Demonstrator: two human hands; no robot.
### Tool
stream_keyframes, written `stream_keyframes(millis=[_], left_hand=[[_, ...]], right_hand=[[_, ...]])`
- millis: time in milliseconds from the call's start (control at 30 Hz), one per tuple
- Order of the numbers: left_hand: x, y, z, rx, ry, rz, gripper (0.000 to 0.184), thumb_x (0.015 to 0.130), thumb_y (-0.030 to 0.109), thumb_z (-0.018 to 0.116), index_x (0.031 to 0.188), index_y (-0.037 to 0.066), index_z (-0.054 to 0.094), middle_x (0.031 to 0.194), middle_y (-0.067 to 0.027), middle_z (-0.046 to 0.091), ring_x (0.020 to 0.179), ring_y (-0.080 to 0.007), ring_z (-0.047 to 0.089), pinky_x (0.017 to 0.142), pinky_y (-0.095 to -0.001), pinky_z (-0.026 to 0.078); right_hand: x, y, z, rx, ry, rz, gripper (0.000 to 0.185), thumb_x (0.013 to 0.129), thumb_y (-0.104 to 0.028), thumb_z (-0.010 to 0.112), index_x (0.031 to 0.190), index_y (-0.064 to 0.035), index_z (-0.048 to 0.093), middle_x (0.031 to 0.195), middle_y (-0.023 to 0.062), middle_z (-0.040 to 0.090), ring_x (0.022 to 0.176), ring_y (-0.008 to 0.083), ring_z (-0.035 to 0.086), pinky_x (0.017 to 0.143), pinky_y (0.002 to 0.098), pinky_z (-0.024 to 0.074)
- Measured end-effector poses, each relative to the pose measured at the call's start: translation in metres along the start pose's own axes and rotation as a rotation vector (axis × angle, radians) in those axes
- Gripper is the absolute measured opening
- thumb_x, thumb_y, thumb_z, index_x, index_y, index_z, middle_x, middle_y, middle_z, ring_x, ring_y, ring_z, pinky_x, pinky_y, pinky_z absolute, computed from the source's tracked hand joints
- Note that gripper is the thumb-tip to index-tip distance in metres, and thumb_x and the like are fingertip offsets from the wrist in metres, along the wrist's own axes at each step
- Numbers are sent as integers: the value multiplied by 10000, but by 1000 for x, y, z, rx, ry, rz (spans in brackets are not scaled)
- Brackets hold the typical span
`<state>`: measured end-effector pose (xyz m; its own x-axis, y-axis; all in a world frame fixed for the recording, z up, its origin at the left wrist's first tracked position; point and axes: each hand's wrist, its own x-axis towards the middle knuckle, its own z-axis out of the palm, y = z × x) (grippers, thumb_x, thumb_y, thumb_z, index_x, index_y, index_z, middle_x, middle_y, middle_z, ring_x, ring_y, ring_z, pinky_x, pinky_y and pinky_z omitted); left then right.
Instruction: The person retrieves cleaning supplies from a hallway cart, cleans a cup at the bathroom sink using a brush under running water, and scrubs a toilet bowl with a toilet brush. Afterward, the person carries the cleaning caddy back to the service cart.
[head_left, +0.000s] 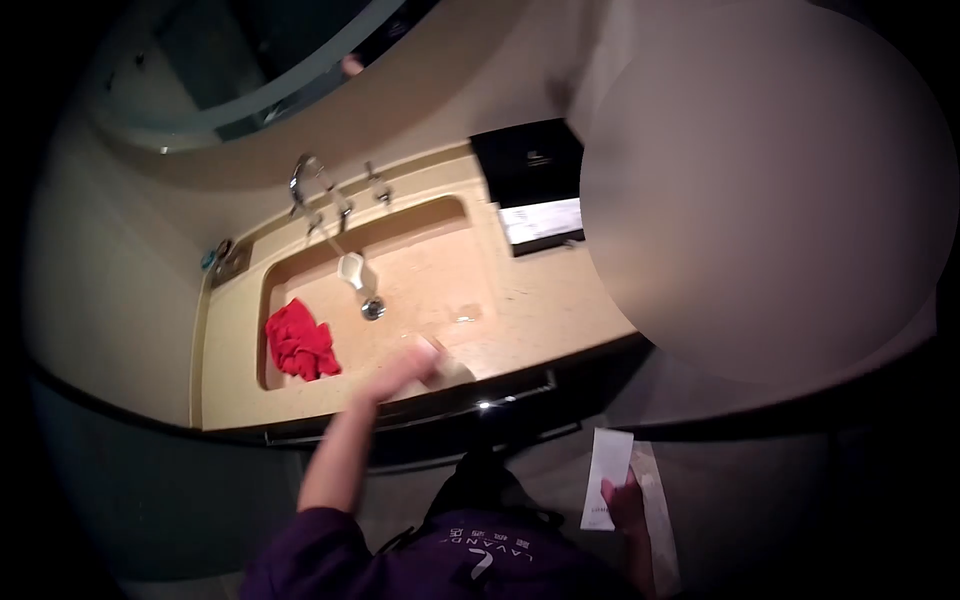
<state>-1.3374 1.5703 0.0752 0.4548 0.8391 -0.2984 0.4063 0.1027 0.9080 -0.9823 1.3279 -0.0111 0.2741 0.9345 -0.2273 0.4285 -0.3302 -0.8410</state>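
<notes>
My left hand (408,368) is over the front rim of the sink (480,260), smeared by motion. Something pale (452,373) shows just beside its fingers; I cannot make out whether the hand holds it. Down at my right side, my right hand (624,500) grips a flat white paper packet (606,475), its thumb on the front. A second pale strip (655,490) hangs behind that hand. In the sink, a crumpled red cloth (302,342) lies at the left. A white cup-like vessel (353,270) sits near the drain (373,308), below the curved tap (308,180).
On the counter right of the sink stands a black box or folder (525,160) with a white printed card (542,222). Small items (228,258) sit in the left back corner. A dark cabinet front with a metal handle (500,402) runs under the counter. A blurred round patch covers the right.
</notes>
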Motion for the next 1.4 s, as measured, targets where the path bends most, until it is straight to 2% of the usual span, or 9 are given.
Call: stream_keyframes(millis=[100, 233, 367, 667, 833, 1067, 1133, 1267, 1400], left_hand=[[2, 24, 198, -57, -702, -17, 296, 881, 345, 507, 917, 53, 538, 815, -11, 525, 745, -99, 509, 678, -253, 451], [-12, 24, 398, -359, -865, -110, 320, 886, 392, 494, 939, 79, 537, 716, 45, 506, 646, -51, 452, 585, -190, 372], [-28, 68, 517, -215, -915, -141, 409, 882, 464, 455, 987, 74, 515, 706, 39, 483, 603, -58, 402, 573, -185, 347], [-36, 44, 722, -303, -1306, -64, 442, 872, 340, 496, 1197, 43, 449, 1023, -31, 534, 886, -110, 469, 736, -271, 387], [20, 118, 808, -373, -1534, -454, 363, 884, 320, 480, 1118, 44, 511, 977, -30, 557, 913, -114, 488, 785, -295, 394], [135, 223, 870, -407, -1277, -277, 358, 911, 270, 440, 1162, 14, 451, 1027, -81, 581, 906, -132, 546, 781, -295, 451], [183, 238, 869, -414, -1165, -270, 396, 917, 248, 426, 1215, -10, 391, 1099, -116, 550, 980, -158, 523, 841, -313, 431], [269, 251, 857, -378, -548, -182, 398, 907, 194, 449, 1224, -33, 367, 1155, -128, 498, 1047, -194, 476, 892, -336, 399], [375, 251, 841, -544, -258, -107, 329, 900, 170, 467, 1159, -27, 424, 1089, -111, 536, 985, -186, 518, 855, -317, 433]], right_hand=[[-79, 46, -60, 108, 97, 44, 345, 787, -123, 574, 1088, 23, 492, 936, 149, 607, 878, 257, 590, 762, 340, 449], [-154, 116, -119, 863, 467, 154, 310, 798, -117, 576, 1072, -13, 476, 937, 48, 550, 837, 160, 545, 752, 318, 449], [-196, 146, -158, 949, 650, 115, 313, 831, -114, 541, 1101, 13, 448, 1002, 91, 537, 886, 162, 531, 774, 297, 442], [-208, 215, -222, 351, 935, 314, 443, 784, -206, 588, 1136, 13, 433, 1056, 209, 519, 979, 286, 527, 817, 361, 421], [-186, 233, -341, -137, 874, 424, 441, 745, -200, 626, 1107, -4, 465, 955, 180, 548, 900, 277, 542, 758, 372, 436], [-113, 283, -473, 314, 1218, 326, 372, 786, -177, 583, 1117, -23, 508, 950, 165, 543, 869, 243, 549, 725, 339, 456], [-97, 259, -517, 675, 1013, 450, 394, 884, -232, 516, 1244, -86, 447, 1196, 89, 474, 1016, 188, 480, 834, 324, 411], [-67, 346, -546, 552, 901, 371, 248, 890, -219, 507, 1071, -57, 561, 822, 34, 543, 708, 119, 500, 652, 271, 449], [0, 405, -607, 237, 640, 267, 223, 886, -194, 511, 1032, -37, 570, 803, 58, 559, 711, 120, 511, 645, 263, 448]])
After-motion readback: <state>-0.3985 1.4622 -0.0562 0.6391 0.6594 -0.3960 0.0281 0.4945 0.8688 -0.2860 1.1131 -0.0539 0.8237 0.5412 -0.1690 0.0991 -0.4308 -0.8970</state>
